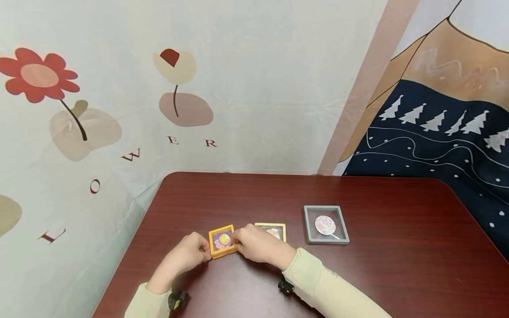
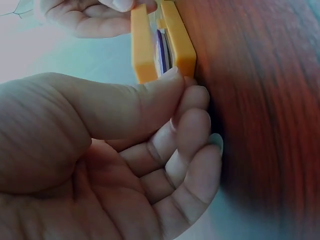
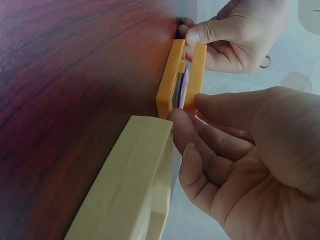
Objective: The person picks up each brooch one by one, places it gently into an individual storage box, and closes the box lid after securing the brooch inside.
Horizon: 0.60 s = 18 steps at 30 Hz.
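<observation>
A small orange display frame (image 1: pixel 212 248) is held at the table's left part, around a purple card with a round yellow figure (image 1: pixel 224 239). Its two halves stand slightly apart in both wrist views, the card's edge (image 2: pixel 163 52) showing in the gap. At the frame's near left corner, my left hand (image 1: pixel 187 252) pinches it between thumb and fingertips. On the opposite side my right hand (image 1: pixel 256 244) pinches the orange frame (image 3: pixel 198 70), thumb on the upper half and index finger below. Partly behind the right hand lies a pale yellow frame (image 1: pixel 270 224).
To the right, a grey frame (image 1: pixel 329 241) lies flat with a round pink-white piece (image 1: pixel 325 225) inside. The pale yellow frame stands close beside my right fingers in the right wrist view. A printed cloth (image 1: pixel 258 88) hangs behind the dark red table (image 1: pixel 397 256).
</observation>
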Each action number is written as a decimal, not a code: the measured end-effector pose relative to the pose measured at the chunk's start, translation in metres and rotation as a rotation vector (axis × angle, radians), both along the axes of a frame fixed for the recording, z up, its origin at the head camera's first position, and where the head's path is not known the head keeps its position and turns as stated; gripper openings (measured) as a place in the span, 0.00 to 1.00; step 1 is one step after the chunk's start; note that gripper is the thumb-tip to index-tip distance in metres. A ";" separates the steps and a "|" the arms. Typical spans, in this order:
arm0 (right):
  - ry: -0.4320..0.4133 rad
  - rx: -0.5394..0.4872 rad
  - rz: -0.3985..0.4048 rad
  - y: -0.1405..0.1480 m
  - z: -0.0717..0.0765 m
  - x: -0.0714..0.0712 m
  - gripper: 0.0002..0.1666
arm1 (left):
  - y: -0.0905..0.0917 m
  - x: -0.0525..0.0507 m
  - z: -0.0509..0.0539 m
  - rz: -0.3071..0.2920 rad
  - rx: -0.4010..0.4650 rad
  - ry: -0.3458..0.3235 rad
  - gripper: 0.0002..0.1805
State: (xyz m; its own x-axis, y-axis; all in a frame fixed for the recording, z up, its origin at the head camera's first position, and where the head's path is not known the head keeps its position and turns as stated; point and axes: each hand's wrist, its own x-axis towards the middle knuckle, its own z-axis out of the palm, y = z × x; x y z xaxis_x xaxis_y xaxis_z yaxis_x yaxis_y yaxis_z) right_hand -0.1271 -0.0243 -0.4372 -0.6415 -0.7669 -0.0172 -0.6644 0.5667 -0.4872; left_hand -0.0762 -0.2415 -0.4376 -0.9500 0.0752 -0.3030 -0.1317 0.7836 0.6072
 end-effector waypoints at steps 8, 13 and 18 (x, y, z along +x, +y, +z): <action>0.006 0.001 0.018 0.000 -0.001 0.001 0.07 | -0.008 0.000 0.004 -0.134 0.081 -0.039 0.14; 0.013 -0.011 0.017 -0.001 -0.003 0.000 0.13 | -0.012 0.000 0.006 -0.179 0.120 -0.040 0.18; 0.022 -0.022 0.016 -0.001 -0.004 0.000 0.14 | -0.010 0.001 0.006 -0.148 0.120 -0.042 0.17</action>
State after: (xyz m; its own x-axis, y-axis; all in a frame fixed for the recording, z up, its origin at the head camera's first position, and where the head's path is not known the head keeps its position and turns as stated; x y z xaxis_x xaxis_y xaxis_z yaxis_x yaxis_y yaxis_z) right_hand -0.1271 -0.0254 -0.4411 -0.6295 -0.7768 0.0142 -0.6840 0.5455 -0.4844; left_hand -0.0752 -0.2518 -0.4318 -0.9126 0.2507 -0.3229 -0.0479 0.7189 0.6935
